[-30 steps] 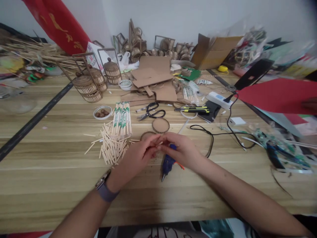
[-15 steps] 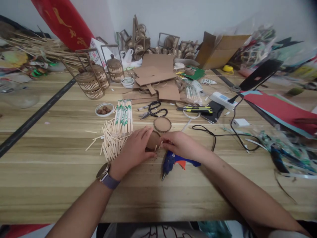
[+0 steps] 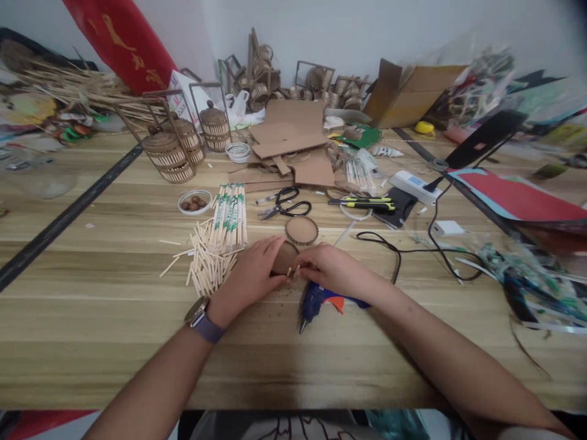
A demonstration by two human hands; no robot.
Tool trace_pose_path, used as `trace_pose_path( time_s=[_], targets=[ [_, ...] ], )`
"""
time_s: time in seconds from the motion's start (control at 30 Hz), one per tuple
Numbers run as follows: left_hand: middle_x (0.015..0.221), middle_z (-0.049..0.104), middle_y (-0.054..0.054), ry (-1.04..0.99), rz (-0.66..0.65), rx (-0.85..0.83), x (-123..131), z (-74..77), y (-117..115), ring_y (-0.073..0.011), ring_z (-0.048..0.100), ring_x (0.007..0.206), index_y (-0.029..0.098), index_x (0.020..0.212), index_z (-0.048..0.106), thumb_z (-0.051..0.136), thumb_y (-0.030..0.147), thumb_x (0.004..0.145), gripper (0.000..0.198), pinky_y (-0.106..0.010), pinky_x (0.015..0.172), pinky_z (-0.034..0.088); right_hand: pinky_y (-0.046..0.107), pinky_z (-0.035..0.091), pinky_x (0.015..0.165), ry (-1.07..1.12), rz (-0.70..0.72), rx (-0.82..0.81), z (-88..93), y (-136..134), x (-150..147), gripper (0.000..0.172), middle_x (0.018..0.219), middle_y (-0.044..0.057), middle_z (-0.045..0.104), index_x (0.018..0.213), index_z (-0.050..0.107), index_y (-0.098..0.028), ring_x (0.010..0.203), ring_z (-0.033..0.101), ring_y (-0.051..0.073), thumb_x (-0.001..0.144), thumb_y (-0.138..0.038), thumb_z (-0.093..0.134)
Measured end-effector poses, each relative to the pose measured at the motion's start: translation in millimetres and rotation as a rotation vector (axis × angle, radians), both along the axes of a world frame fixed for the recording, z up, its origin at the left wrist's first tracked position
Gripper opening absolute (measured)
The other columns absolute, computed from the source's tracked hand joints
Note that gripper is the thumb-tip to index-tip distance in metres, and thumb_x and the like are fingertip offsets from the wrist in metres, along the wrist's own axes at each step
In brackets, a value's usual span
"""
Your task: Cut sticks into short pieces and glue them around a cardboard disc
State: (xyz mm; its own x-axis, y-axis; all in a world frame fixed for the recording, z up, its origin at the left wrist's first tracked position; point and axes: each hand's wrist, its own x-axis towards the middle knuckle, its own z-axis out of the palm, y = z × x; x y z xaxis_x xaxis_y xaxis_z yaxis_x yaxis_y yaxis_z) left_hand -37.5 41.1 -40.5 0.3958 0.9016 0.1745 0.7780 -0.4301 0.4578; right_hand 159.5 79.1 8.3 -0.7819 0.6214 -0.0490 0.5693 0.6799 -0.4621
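My left hand [image 3: 257,264], with a watch on its wrist, curls round the left side of a small round cardboard piece [image 3: 285,259] with a raised rim. Short wooden sticks [image 3: 289,271] stand at its near edge, by my left thumb. At the right of this edge, my right hand [image 3: 328,266] pinches a short stick [image 3: 297,269]; its fingertips are partly hidden. Under the right wrist lies a blue glue gun [image 3: 312,300] with an orange trigger, nozzle towards me. A second cardboard ring piece [image 3: 301,231] lies just beyond the first.
Loose cut sticks [image 3: 208,260] and wrapped chopsticks [image 3: 230,214] lie left of my hands. Beyond are black scissors [image 3: 288,205], a yellow-black cutter [image 3: 367,203], a dish of brown beads [image 3: 195,202] and cardboard sheets [image 3: 293,131]. Small lidded baskets [image 3: 167,157] stand at back left. A black cable [image 3: 398,260] loops at right.
Both hands stay at the cardboard piece, with only slight finger movement. At the far right, the red sheets have shifted and their near edge looks raised. The view has moved slightly.
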Motion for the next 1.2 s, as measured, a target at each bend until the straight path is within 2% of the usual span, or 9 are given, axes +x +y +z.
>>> trace_pose_path(
  time_s=[0.57, 0.77, 0.93, 1.2],
  targets=[
    [0.144, 0.048, -0.019, -0.034, 0.001, -0.011, 0, -1.2, 1, -0.0316, 0.045, 0.133, 0.015, 0.140, 0.039, 0.075, 0.032, 0.076, 0.075, -0.049, 0.110, 0.037, 0.025, 0.041, 0.065, 0.041, -0.010, 0.009, -7.3, 0, -1, 0.018, 0.076, 0.004, 0.074, 0.083, 0.073, -0.017, 0.070, 0.064, 0.017, 0.081, -0.005, 0.059],
    [0.142, 0.049, -0.021, -0.034, 0.008, -0.035, 1, 2.0, 2, -0.0321, 0.046, 0.131, 0.013, 0.138, 0.042, 0.078, 0.032, 0.072, 0.077, -0.049, 0.109, 0.038, 0.026, 0.040, 0.068, 0.084, 0.031, 0.039, -10.4, 1, 0, 0.015, 0.075, 0.004, 0.073, 0.082, 0.072, -0.016, 0.071, 0.063, 0.017, 0.081, -0.005, 0.061],
    [0.142, 0.050, -0.019, -0.052, 0.009, -0.043, 1, 1.9, 3, -0.0320, 0.047, 0.131, 0.016, 0.138, 0.042, 0.077, 0.032, 0.073, 0.076, -0.050, 0.109, 0.038, 0.027, 0.037, 0.070, 0.104, 0.083, 0.099, -10.7, 3, 0, 0.013, 0.078, 0.004, 0.070, 0.080, 0.071, -0.017, 0.075, 0.061, 0.018, 0.082, -0.007, 0.063],
    [0.141, 0.051, -0.017, -0.059, -0.003, -0.027, 0, -1.6, 3, -0.0326, 0.047, 0.130, 0.019, 0.138, 0.043, 0.078, 0.034, 0.073, 0.075, -0.051, 0.109, 0.038, 0.029, 0.031, 0.071, 0.045, 0.058, 0.175, -7.9, 2, 2, 0.009, 0.081, 0.004, 0.068, 0.080, 0.069, -0.019, 0.082, 0.055, 0.019, 0.084, -0.013, 0.063]
  ],
)
